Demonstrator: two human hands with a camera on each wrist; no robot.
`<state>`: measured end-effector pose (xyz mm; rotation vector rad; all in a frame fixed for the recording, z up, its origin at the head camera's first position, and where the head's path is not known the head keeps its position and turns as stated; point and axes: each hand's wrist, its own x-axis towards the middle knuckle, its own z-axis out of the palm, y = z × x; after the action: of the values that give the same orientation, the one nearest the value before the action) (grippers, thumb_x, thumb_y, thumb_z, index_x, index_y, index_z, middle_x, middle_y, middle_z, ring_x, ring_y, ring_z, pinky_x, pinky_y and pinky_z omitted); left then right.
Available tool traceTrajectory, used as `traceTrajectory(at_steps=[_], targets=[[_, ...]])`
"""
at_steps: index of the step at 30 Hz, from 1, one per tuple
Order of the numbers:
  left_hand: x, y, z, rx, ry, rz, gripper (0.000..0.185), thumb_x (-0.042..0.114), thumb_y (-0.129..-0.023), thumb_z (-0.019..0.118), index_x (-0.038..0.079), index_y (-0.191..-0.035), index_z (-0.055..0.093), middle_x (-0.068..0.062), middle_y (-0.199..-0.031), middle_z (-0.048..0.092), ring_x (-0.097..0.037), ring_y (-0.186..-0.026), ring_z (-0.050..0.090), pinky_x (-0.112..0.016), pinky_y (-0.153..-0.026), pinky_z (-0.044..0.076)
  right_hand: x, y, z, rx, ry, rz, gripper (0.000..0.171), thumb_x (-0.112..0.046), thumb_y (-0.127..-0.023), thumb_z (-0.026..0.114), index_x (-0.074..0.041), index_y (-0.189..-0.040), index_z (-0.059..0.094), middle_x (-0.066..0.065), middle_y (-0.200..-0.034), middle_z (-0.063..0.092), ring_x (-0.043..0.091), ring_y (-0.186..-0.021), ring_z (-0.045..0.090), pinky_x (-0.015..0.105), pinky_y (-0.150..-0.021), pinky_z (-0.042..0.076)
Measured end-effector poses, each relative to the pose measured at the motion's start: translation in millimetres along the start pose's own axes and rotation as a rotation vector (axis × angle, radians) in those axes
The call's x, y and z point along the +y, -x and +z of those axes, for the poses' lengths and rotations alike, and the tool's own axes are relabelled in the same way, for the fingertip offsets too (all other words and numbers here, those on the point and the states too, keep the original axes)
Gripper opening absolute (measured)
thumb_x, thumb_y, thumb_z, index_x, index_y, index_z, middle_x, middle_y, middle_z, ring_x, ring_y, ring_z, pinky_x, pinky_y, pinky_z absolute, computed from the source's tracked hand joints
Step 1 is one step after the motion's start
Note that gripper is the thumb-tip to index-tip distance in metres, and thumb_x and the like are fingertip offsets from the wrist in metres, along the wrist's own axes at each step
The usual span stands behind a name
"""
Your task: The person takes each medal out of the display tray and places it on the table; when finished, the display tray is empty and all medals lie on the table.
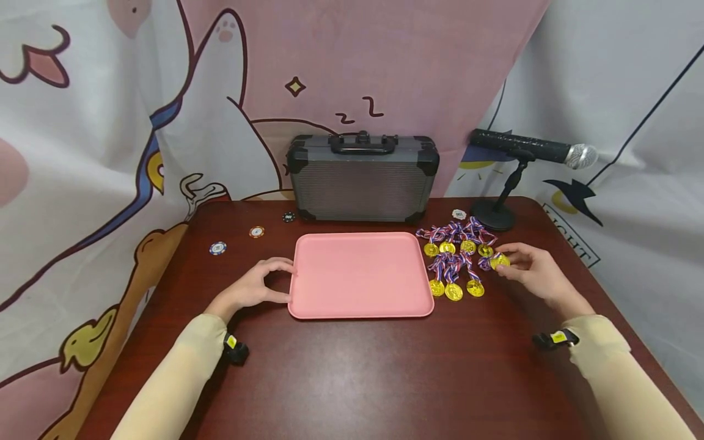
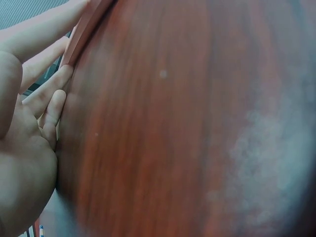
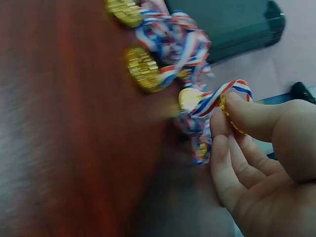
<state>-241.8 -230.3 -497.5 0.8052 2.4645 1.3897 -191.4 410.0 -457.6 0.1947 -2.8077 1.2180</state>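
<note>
At the left edge of the pink tray (image 1: 360, 275), my left hand (image 1: 254, 285) touches the rim with its fingers and thumb spread apart. In the left wrist view those fingers look fairly straight against the tray's side (image 2: 85, 35). My right hand (image 1: 535, 275) pinches a gold medal (image 1: 500, 261) between thumb and fingers. Its red, white and blue ribbon (image 3: 210, 102) trails from the grip in the right wrist view. Several more gold medals (image 1: 453, 291) with bunched ribbons (image 1: 453, 232) lie in two rows between the tray and that hand.
A grey hard case (image 1: 363, 189) stands behind the tray. At the back right is a microphone (image 1: 522, 148) on a black stand (image 1: 493, 214). Poker chips, blue (image 1: 217, 248), orange (image 1: 256, 231), black (image 1: 288, 217) and white (image 1: 459, 214), lie on the brown table (image 1: 352, 379).
</note>
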Motion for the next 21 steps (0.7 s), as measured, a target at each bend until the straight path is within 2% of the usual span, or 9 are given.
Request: traceTrajectory(at_steps=[3,6,10,15,21], targets=[[0.3,-0.1,0.4,0.003,0.01,0.003,0.057,0.015,-0.073,0.098,0.012,-0.125,0.073,-0.012,-0.142,0.062,-0.032,-0.138,0.047,-0.057,-0.118,0.024,6,5,7,-0.025,0.037,-0.026,0.041,-0.008,-0.092,0.082,0.001,-0.129,0.066,0.021,-0.103,0.073,0.014,-0.079,0.07,0.023,-0.066,0.058],[0.5,-0.6,1.0,0.002,0.01,0.01,0.057,0.014,-0.073,0.098,0.011,-0.125,0.073,-0.013,-0.142,0.062,-0.032,-0.138,0.048,-0.057,-0.118,0.025,7,9,11,-0.052,0.103,-0.044,0.04,-0.011,-0.091,0.084,-0.002,-0.127,0.069,0.015,-0.102,0.074,0.012,-0.082,0.069,0.022,-0.067,0.056],[0.4,-1.2,0.0,0.004,0.002,0.007,0.057,0.015,-0.074,0.098,0.012,-0.125,0.074,-0.012,-0.141,0.062,-0.032,-0.137,0.048,-0.057,-0.118,0.025,7,10,14,-0.105,0.189,-0.062,0.039,-0.017,-0.09,0.085,-0.006,-0.124,0.072,0.009,-0.102,0.075,0.017,-0.087,0.07,0.023,-0.072,0.056],[-2.1,-1.3,-2.1,0.005,-0.017,0.002,0.056,0.017,-0.074,0.098,0.013,-0.125,0.074,-0.012,-0.141,0.062,-0.031,-0.137,0.047,-0.057,-0.118,0.024,6,10,15,-0.133,0.274,-0.072,0.037,-0.018,-0.089,0.087,-0.007,-0.122,0.073,0.011,-0.104,0.076,0.024,-0.088,0.071,0.03,-0.074,0.059],[-1.8,-1.9,-3.7,-0.005,-0.016,0.011,0.058,0.017,-0.075,0.097,0.012,-0.127,0.073,-0.012,-0.142,0.062,-0.032,-0.137,0.049,-0.056,-0.118,0.027,1,9,12,-0.139,0.333,-0.066,0.041,-0.018,-0.087,0.088,-0.007,-0.123,0.074,0.014,-0.106,0.076,0.022,-0.084,0.069,0.033,-0.07,0.056]])
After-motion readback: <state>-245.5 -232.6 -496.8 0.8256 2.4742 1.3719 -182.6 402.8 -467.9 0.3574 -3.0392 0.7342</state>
